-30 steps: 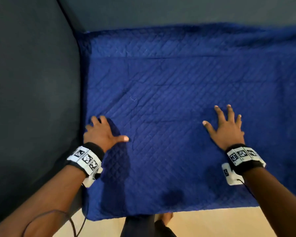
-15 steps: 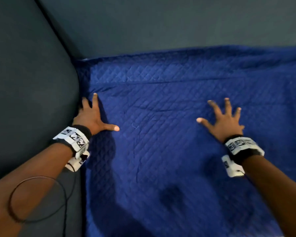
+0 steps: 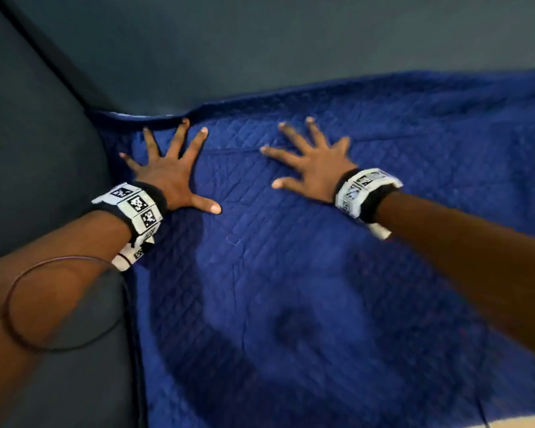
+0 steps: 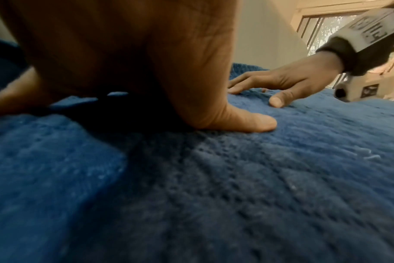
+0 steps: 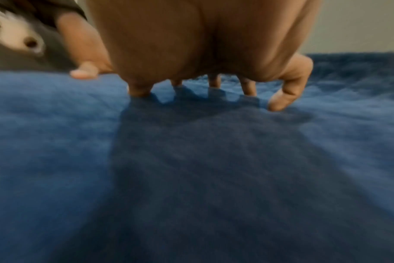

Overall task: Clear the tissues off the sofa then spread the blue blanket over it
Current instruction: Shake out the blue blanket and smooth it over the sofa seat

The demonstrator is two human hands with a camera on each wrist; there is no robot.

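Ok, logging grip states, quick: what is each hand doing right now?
Left hand: open, fingers spread flat on the blanket.
Right hand: open, fingers spread on the blanket.

Bare forearms—black wristbands (image 3: 155, 196) with white coded tags, thin cable (image 3: 28, 307).

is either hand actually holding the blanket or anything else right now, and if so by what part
Nothing is held. The left hand and right hand both lie spread, fingers straight, on top of the blanket near its back edge, touching it without gripping.
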